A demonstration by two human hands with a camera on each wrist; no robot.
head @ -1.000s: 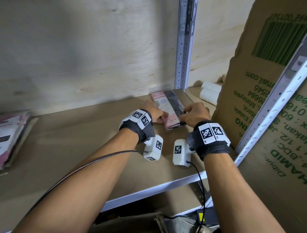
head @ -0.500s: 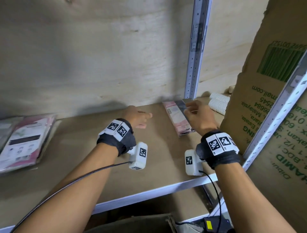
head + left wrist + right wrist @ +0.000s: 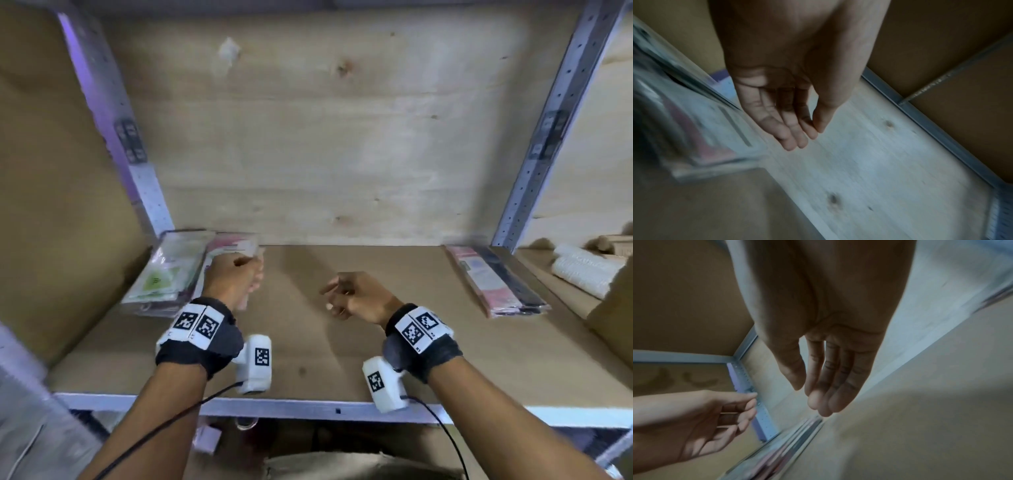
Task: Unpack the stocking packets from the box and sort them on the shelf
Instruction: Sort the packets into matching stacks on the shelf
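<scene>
Two piles of stocking packets lie on the brown shelf board (image 3: 342, 359). A pink and black pile (image 3: 496, 281) sits at the right end by the upright. A second pile with a green-labelled packet (image 3: 168, 274) and a pink packet (image 3: 233, 246) lies at the left end. My left hand (image 3: 239, 277) hovers just right of the left pile (image 3: 690, 129), fingers relaxed and holding nothing (image 3: 797, 134). My right hand (image 3: 346, 294) floats over the middle of the shelf, fingers straight and bare (image 3: 818, 395). The left pile (image 3: 781, 449) shows blurred beyond it.
A plywood back wall (image 3: 325, 137) closes the shelf. Metal uprights stand at the left (image 3: 113, 130) and right (image 3: 548, 137). A cardboard panel (image 3: 51, 171) leans at the left. White rolls (image 3: 582, 270) lie past the right upright. The shelf's metal front edge (image 3: 308, 407) runs below my wrists.
Both hands let go of the right pile and swept left. The left hand now reaches the left pile. The view also turned left.
</scene>
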